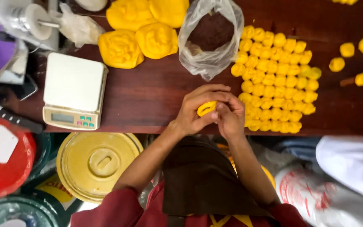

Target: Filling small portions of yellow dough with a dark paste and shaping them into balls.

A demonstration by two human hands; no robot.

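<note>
Dark red sleeves (pixel 118 208) and a brown apron (pixel 198 180) are closest to the view, at the bottom edge. Beyond them is the long dark wooden table (pixel 148 96). On it, at the right, lies a big packed group of small yellow dough balls (pixel 276 80), too many to count surely; four more loose balls (pixel 351 61) lie apart further right. Four large yellow dough lumps (pixel 141 29) sit at the far edge, next to one clear plastic bag (pixel 211 38) with dark brown filling. One white kitchen scale (pixel 74 90) stands at the left. Under the table edge there is one round yellow lid (pixel 95 164) and one red lid (pixel 3 162).

Above the near table edge, the left hand (pixel 196 111) and the right hand (pixel 230 115) come together around one small yellow dough piece (pixel 206 108). It looks smooth, flattened and a little curved. Its long axis runs from lower left to upper right. Both hands are closed on it, the fingers pinching its sides.
</note>
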